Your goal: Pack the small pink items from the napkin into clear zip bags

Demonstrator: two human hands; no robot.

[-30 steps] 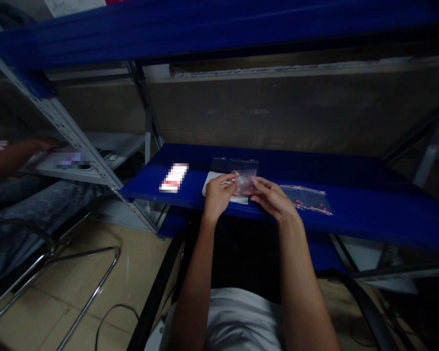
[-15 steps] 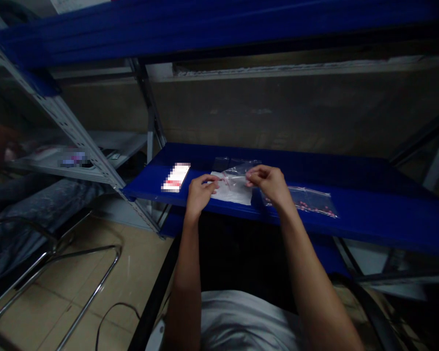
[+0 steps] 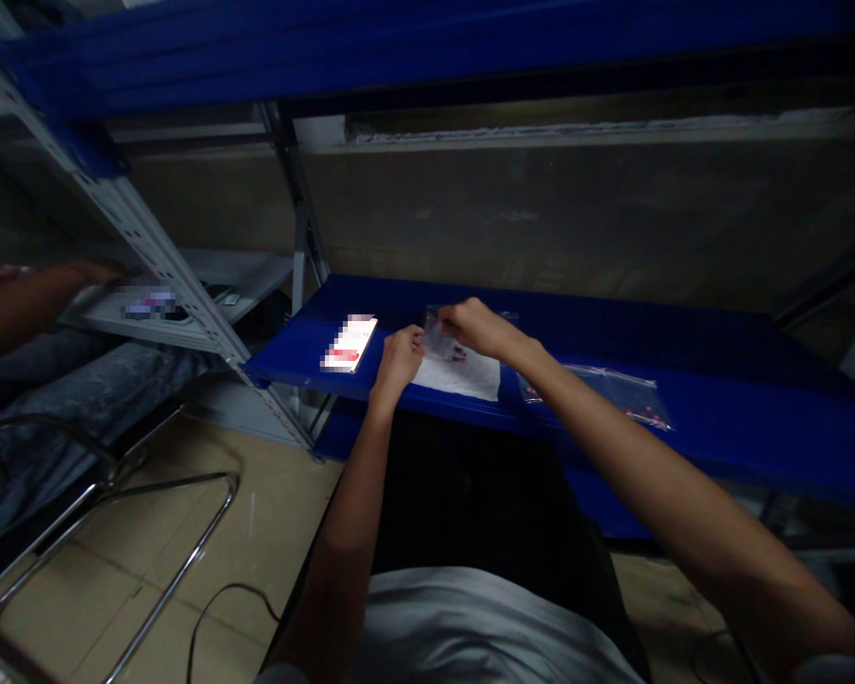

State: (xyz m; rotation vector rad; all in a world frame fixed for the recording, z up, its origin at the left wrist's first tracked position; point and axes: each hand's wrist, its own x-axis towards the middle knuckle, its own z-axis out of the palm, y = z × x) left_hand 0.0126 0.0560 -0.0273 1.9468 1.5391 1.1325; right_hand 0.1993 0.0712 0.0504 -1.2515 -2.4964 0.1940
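Observation:
A small clear plastic bag point(image 3: 438, 344) is held up over a white sheet of paper point(image 3: 466, 378), with a few small red and dark pieces near its bottom. My right hand point(image 3: 479, 326) pinches the bag's upper edge, fingers closed. My left hand point(image 3: 401, 359) is closed at the bag's left edge, with its fingertips pinching the plastic there. To the right, under my right forearm, another clear zip bag point(image 3: 631, 391) lies flat with several small pink beads inside.
A lit phone point(image 3: 352, 344) lies on the blue shelf point(image 3: 719, 380) left of my hands. Overhead runs a blue beam point(image 3: 427, 47), and a metal upright point(image 3: 149, 256) stands at left. Beyond it, another person's arm point(image 3: 35, 304) extends over a grey shelf point(image 3: 249, 275).
My right hand has moved left and swung the bag from a slanted position to hanging near my left hand. My left fingers have closed in on its edge. The other person's arm reaches further in.

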